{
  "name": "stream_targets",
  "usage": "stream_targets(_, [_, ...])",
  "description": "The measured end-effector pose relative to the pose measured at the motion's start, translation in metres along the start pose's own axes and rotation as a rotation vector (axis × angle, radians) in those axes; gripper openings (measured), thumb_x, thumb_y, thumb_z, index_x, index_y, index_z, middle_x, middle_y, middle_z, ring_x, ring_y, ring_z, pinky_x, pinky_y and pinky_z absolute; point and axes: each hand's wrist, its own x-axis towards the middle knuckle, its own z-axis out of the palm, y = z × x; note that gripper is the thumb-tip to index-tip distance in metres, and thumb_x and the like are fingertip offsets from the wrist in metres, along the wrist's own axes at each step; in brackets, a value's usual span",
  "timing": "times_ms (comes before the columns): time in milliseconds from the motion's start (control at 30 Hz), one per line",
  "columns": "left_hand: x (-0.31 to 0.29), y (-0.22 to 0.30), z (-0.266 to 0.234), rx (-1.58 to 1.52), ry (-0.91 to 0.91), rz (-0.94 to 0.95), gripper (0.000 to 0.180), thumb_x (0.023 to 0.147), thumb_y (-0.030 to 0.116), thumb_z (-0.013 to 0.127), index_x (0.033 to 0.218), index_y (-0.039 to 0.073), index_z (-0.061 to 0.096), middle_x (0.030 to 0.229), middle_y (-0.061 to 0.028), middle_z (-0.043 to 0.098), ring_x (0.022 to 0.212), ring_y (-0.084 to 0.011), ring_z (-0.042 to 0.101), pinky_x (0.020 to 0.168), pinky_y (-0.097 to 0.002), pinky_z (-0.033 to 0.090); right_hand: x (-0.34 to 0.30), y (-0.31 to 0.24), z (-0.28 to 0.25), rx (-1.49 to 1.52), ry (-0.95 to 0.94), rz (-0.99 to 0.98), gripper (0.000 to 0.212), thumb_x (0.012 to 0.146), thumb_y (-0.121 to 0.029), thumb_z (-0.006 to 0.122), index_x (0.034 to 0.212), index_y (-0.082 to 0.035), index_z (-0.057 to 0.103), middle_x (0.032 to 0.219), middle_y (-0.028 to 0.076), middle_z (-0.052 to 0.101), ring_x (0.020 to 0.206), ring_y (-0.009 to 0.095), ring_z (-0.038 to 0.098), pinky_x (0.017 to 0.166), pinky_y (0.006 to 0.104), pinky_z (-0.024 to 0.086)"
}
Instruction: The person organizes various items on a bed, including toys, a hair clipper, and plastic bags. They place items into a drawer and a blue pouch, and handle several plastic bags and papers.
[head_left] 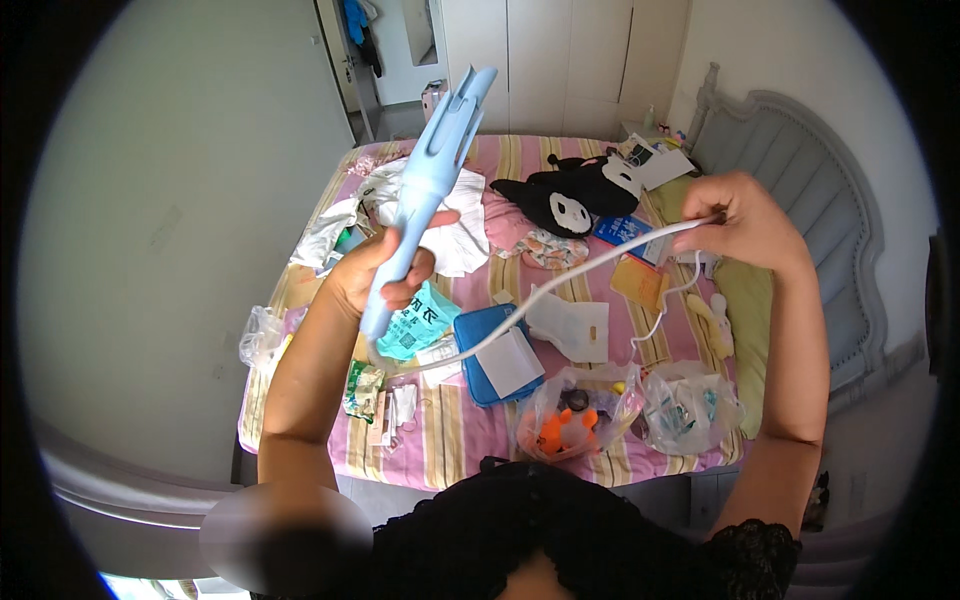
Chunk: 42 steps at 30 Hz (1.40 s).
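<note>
A light blue hair curler (424,185) is held up, tilted, with its slotted barrel pointing away and to the right. My left hand (375,268) is wrapped round its handle. From the handle's lower end a white power cord (540,291) loops out and rises to the right. My right hand (745,222) pinches this cord between thumb and fingers, well apart from the curler. Past the right hand, a loose length of cord hangs down over the bed. The plug cannot be made out.
Below lies a bed (440,440) with a striped pink and yellow sheet. On it are a blue pouch (480,335), a turquoise bag (420,325), clear plastic bags (690,410), white clothes (460,225) and black plush toys (570,200). A padded headboard (800,180) stands at the right.
</note>
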Motion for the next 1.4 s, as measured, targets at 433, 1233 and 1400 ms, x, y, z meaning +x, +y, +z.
stream_targets(433, [0.005, -0.032, 0.034, 0.498, 0.278, 0.098, 0.094, 0.064, 0.054, 0.075, 0.131, 0.001, 0.036, 0.087, -0.0111, 0.062, 0.051, -0.0106, 0.051, 0.046, -0.0212, 0.041, 0.044, -0.037, 0.008, -0.152, 0.608, -0.222, 0.019, 0.075, -0.019, 0.073, 0.071, -0.003, 0.064, 0.058, -0.004, 0.051, 0.054, 0.004, 0.042, 0.048, 0.0214, 0.032])
stream_targets(1233, [0.019, -0.051, 0.056, -0.081, 0.157, 0.165, 0.076, 0.071, 0.055, 0.051, 0.123, 0.001, 0.04, 0.083, -0.0067, 0.049, 0.048, -0.0131, 0.044, 0.039, -0.0246, 0.036, 0.053, -0.013, 0.028, 0.235, 0.199, -0.091, 0.013, 0.075, -0.008, 0.073, 0.072, -0.001, 0.062, 0.06, -0.002, 0.056, 0.055, 0.001, 0.046, 0.048, 0.0175, 0.033])
stream_targets(1400, [0.021, -0.054, 0.05, 0.106, 0.27, -0.005, 0.068, 0.06, 0.011, 0.058, 0.125, 0.003, 0.037, 0.085, -0.0086, 0.051, 0.056, -0.0181, 0.052, 0.048, -0.0315, 0.043, 0.052, -0.021, 0.033, 0.206, 0.191, -0.088, 0.011, 0.073, -0.005, 0.072, 0.073, -0.001, 0.061, 0.062, -0.001, 0.058, 0.056, 0.002, 0.049, 0.048, 0.0189, 0.035])
